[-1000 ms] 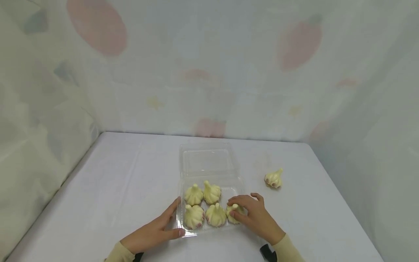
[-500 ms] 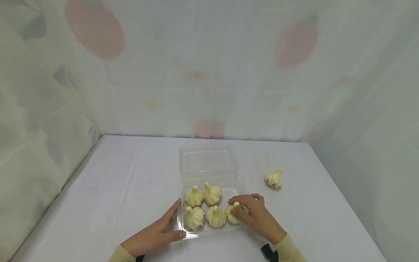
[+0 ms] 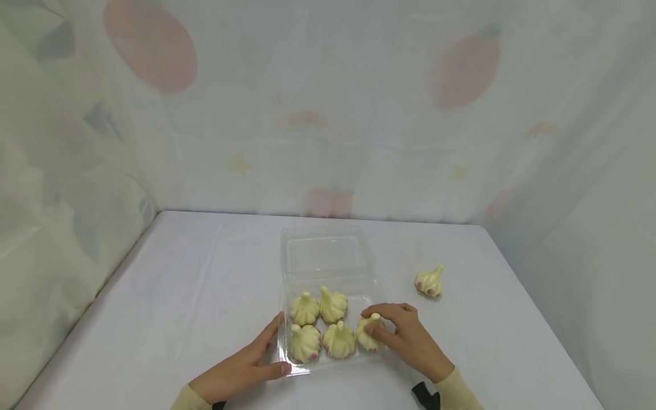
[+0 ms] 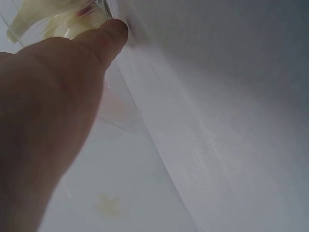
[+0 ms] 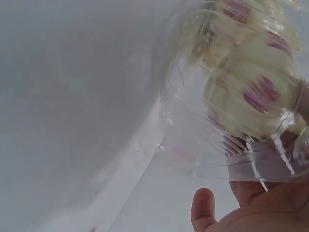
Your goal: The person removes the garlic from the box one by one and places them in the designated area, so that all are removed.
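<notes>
In the head view a clear plastic clamshell box (image 3: 328,279) lies with its lid folded back. Several garlic bulbs sit inside, among them a front middle garlic bulb (image 3: 339,340). My right hand (image 3: 407,336) pinches the front right garlic bulb (image 3: 370,336) between thumb and fingers. Seen from the right wrist, that bulb's purple-streaked side (image 5: 260,94) shows through the box wall. My left hand (image 3: 243,367) rests against the box's left side, fingers fairly straight and spread, thumb at the near left corner. The left wrist view shows the thumb (image 4: 104,43) at the box's edge.
One more garlic bulb (image 3: 429,282) lies outside the box, to the right on the white table (image 3: 205,267). A patterned cloth (image 3: 328,102) hangs behind the table and along both sides.
My right hand has shifted slightly to the right with the garlic bulb, widening the gap to the middle one. The left hand stays at the box's left side.
</notes>
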`<state>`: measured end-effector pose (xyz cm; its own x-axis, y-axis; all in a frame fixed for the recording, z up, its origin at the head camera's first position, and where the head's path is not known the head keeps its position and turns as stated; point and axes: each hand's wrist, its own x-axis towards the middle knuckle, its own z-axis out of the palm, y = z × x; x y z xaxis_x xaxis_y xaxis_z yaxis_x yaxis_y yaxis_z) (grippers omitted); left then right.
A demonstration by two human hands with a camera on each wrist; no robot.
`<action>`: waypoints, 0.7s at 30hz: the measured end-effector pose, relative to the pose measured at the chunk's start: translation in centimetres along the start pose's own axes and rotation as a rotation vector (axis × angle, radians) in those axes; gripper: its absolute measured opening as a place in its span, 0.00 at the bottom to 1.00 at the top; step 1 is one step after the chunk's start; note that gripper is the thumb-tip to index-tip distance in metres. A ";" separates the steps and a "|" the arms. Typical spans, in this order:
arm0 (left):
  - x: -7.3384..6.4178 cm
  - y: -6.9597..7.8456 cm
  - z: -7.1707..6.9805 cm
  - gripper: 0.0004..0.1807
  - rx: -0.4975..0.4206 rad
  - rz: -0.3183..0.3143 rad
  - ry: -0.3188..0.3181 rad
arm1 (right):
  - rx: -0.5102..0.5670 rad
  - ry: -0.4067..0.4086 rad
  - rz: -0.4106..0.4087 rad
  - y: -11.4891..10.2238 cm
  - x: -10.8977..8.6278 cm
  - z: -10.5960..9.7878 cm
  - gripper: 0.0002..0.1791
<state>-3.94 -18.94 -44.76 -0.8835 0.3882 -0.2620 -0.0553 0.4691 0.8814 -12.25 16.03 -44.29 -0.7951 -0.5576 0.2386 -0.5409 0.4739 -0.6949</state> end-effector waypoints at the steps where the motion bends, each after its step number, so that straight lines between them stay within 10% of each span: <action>1: 0.0 0.0 0.0 0.52 0.006 0.004 0.001 | 0.004 0.005 -0.001 0.0 0.0 -0.1 0.14; 21: -0.2 0.4 0.1 0.51 0.025 -0.019 0.005 | 0.114 0.173 0.083 -0.1 0.4 -1.7 0.09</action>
<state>-3.77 -18.76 -44.36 -0.8847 0.3753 -0.2763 -0.0603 0.4958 0.8663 -13.01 16.94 -42.96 -0.8759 -0.3903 0.2837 -0.4454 0.4278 -0.7865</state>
